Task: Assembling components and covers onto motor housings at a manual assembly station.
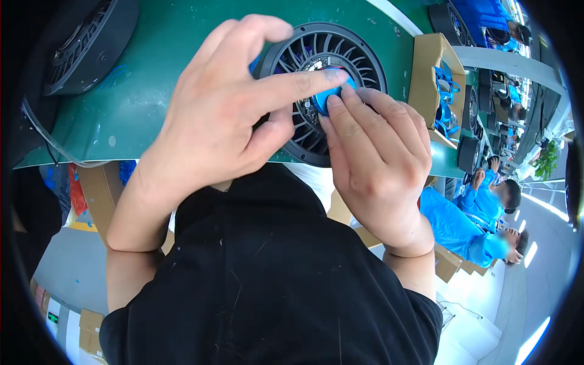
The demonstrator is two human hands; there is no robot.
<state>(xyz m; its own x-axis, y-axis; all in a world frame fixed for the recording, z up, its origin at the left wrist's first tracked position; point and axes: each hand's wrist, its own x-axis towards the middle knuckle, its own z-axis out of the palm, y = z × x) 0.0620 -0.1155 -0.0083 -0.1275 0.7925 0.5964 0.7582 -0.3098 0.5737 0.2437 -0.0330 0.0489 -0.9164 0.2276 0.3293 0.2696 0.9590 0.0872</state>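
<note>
A black round housing [376, 59] with curved fan-like vanes lies on the green tabletop in front of me. Near its hub, a pale circuit board shows in part beside a small blue round piece [326, 100]. My left hand [222, 100] reaches over the housing with its fingers apart, the index fingertip resting on the blue piece. My right hand [380, 143] has its fingers pressed together at the right edge of that piece, thumb tucked below. Both hands cover much of the housing, and the underside of the blue piece is hidden.
At the right stands an open cardboard box [426, 79] with blue straps or cables inside. Another large black round housing [91, 48] sits at the far left, near blue scraps. Co-workers in blue [471, 213] are off to the right beside the line of tables.
</note>
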